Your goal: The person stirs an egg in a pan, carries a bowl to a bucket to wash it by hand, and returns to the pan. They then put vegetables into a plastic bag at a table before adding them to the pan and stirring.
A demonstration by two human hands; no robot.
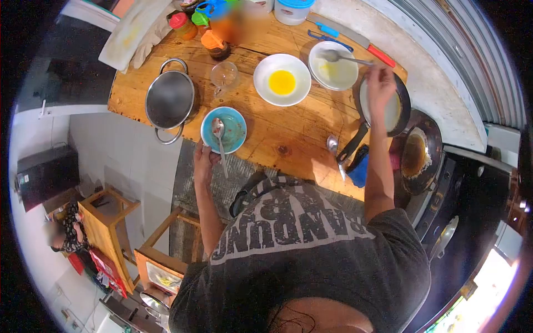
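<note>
My left hand (205,160) grips the near edge of a blue bowl (207,129), fingers closed at its rim. Inside that bowl rests a metal spoon (220,133), its handle sticking out toward me. On the far right, my right hand (381,84) pinches the handle end of a second spoon (347,57). The spoon's head lies over a white bowl (350,82) that holds some pale yellow residue. Beneath my right wrist is a black frying pan (404,114) with a pale layer in it.
On the wooden table (266,144) stand a white bowl of yellow liquid (282,82), a glass mug (224,76), a steel pot (170,99) and a ladle (332,145). Knives (361,41) lie at the back. A wok (415,152) sits at right. Another person (69,236) is far left.
</note>
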